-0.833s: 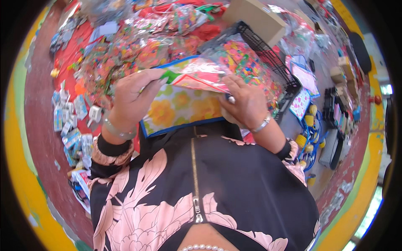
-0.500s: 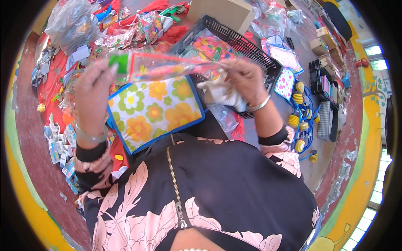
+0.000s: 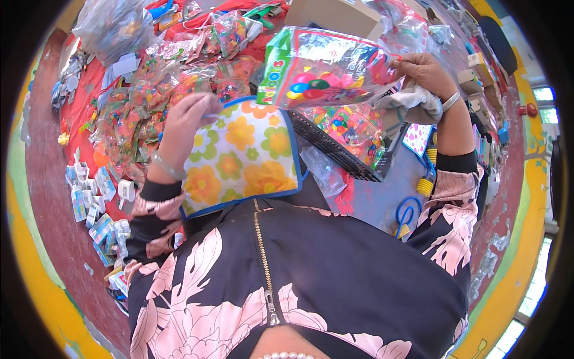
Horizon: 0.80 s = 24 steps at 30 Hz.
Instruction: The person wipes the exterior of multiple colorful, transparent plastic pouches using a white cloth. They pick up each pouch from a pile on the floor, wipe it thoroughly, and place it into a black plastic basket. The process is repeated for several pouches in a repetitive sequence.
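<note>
My right hand [image 3: 427, 75] is closed on one end of a clear plastic bag of balloons [image 3: 323, 69], which has a green header and colourful printing. A whitish cloth [image 3: 412, 103] is bunched under the same palm. The bag stretches leftward above a black plastic crate [image 3: 335, 146] that holds more bags of colourful balloons [image 3: 359, 122]. My left hand [image 3: 188, 122] hovers at the upper left edge of a flowered cloth with blue trim [image 3: 242, 152], which lies over my lap. Its fingers are blurred, so I cannot tell what, if anything, they hold.
Balloon packets [image 3: 140, 113] are heaped on red sheeting at left. Small white and blue boxes [image 3: 89, 191] lie nearer. A cardboard box [image 3: 335, 18] stands behind the crate. Blue tubing with yellow bulbs [image 3: 409, 209] lies at right, by a heart-patterned packet [image 3: 418, 136].
My right hand has moved right and up with the balloon bag, now spread out flat to view. My left hand has let go of the green end and moved rightward over the cloth's edge.
</note>
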Each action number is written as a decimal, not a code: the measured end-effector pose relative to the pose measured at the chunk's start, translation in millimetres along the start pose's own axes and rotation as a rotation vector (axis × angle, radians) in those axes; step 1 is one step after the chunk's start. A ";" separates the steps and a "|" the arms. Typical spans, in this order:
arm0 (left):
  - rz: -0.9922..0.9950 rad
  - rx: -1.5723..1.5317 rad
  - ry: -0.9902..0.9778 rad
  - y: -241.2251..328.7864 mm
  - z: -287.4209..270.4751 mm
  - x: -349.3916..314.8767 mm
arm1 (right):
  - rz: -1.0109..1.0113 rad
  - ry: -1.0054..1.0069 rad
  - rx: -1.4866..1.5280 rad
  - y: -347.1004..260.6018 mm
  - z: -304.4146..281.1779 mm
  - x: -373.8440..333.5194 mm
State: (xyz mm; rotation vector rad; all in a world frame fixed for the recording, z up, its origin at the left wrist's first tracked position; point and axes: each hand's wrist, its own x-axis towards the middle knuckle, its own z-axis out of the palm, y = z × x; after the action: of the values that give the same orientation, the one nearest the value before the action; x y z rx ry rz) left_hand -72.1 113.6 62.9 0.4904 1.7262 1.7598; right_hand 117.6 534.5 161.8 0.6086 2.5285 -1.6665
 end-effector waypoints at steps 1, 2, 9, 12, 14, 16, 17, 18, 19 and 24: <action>0.042 0.114 0.014 -5.2 -11.5 -9.5 | -0.013 0.023 0.024 5.3 -7.0 9.0; 0.083 0.226 0.020 -10.8 -19.4 -18.0 | -0.080 0.071 0.066 17.0 -16.1 21.2; 0.492 0.796 0.048 -29.4 -22.6 -61.0 | 0.060 -0.089 -0.433 27.6 -23.6 98.6; 0.475 0.767 0.064 -32.4 -26.1 -62.4 | 0.099 -0.083 -0.766 50.1 5.4 140.1; 0.462 0.761 0.070 -34.0 -29.7 -60.3 | 0.127 -0.033 -0.893 53.8 21.6 160.1; 0.476 0.788 0.074 -34.4 -29.0 -56.7 | 0.131 0.070 -0.925 71.4 29.0 178.7; 0.481 0.804 0.076 -33.4 -28.7 -56.3 | 0.123 0.112 -0.874 81.6 33.7 184.8; 0.481 0.811 0.078 -32.3 -28.3 -55.5 | 0.119 0.156 -0.823 92.0 37.7 189.2; 0.479 0.819 0.083 -31.6 -27.6 -55.2 | 0.112 0.195 -0.770 98.1 41.8 194.2; 0.466 0.847 0.113 -29.8 -23.8 -56.8 | -0.047 0.085 -1.106 138.6 116.2 155.7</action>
State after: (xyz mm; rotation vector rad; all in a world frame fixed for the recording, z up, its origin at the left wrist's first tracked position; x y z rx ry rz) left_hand -40.6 57.2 40.6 1.2459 2.5659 1.2528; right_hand 3.1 523.7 -47.4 0.4690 2.9419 -0.0640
